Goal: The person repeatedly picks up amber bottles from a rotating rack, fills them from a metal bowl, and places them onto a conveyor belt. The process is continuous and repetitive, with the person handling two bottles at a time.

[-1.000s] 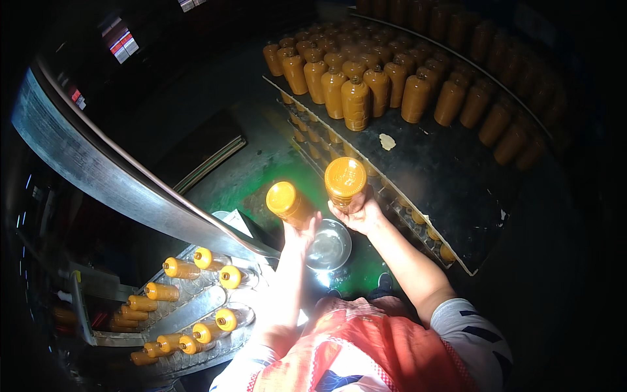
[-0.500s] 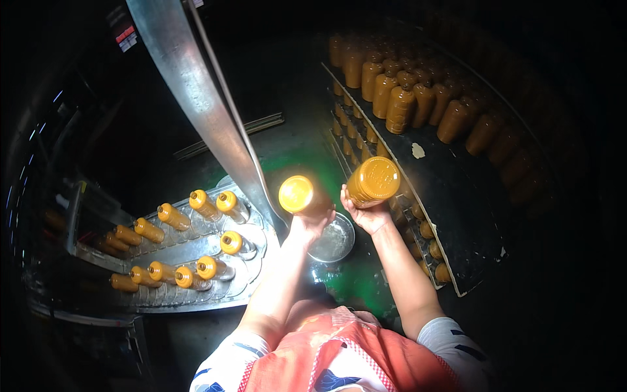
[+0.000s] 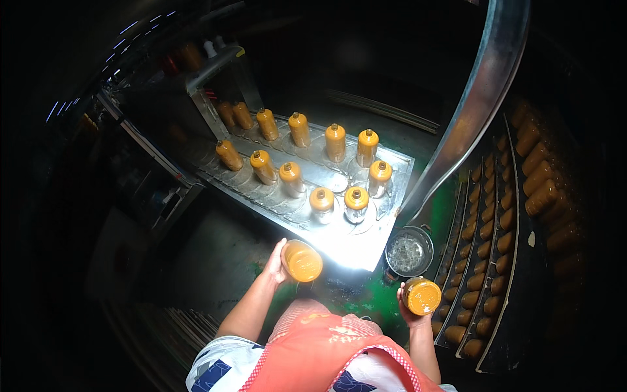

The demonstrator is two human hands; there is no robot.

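Note:
My left hand (image 3: 277, 264) is closed round an orange-brown bottle (image 3: 304, 261), whose round base faces up toward me. It is just off the near edge of a metal conveyor table (image 3: 346, 251). In my right hand (image 3: 413, 317) is a second orange-brown bottle (image 3: 422, 297), also base toward me, below the round metal basin (image 3: 409, 251) in view. Two rows of similar bottles stand neck up along the conveyor, curving together at its near right end; one near bottle (image 3: 356, 204) has a paler lower part. The fingers under both held bottles are partly hidden.
A curved metal post (image 3: 475, 111) rises beside the conveyor's right end. On the right, a multi-level rack (image 3: 522, 228) holds many bottles on its shelves and top. Long flat strips (image 3: 385, 110) lie on the floor behind the conveyor. The surroundings are dark.
My view has turned left, bringing the conveyor to the middle. My hands have spread apart, each still holding its bottle; the left one is now near the conveyor's front edge.

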